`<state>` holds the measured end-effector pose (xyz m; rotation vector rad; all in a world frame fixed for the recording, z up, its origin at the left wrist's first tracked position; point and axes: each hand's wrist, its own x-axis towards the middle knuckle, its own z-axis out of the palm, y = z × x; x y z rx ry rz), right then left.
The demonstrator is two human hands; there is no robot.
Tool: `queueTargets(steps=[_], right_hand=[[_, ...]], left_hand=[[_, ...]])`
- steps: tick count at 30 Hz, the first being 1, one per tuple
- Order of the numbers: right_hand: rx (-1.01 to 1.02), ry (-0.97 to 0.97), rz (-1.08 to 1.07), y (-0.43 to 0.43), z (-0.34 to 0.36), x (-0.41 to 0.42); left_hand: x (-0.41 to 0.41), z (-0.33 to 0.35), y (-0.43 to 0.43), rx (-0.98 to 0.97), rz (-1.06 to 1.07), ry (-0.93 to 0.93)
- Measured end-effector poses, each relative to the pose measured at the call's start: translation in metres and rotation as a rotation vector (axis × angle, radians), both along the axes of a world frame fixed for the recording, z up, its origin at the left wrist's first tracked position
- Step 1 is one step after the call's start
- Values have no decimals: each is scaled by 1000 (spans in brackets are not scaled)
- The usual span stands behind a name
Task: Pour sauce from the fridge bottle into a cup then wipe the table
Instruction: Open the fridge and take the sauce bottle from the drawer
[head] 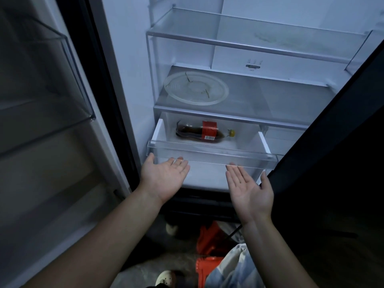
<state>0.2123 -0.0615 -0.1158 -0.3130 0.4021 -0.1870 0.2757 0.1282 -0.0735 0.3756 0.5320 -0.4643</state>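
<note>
A sauce bottle (204,133) with dark liquid, a red label and a yellow cap lies on its side in the clear fridge drawer (212,155), cap pointing right. The drawer stands pulled out. My left hand (164,178) is palm up, fingers apart, its fingertips under the drawer's front lip at the left. My right hand (248,187) is also palm up and open, fingertips at the lip's right side. Neither hand holds anything. No cup or table is in view.
A clear round plate (196,88) lies on the shelf above the drawer; the upper glass shelf (249,41) is bare. The open left door with its bins (47,80) stands at left, a dark door (332,142) at right. Red stool (207,265) and feet below.
</note>
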Motion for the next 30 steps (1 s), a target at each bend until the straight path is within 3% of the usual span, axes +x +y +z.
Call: queueTargets(steps=[26, 30], right_hand=[[-71, 10, 113, -3, -18, -39], [-115, 34, 132, -6, -16, -41]], left_hand=[[-38, -2, 14, 63, -14, 29], [-38, 0, 16, 148, -71, 33]])
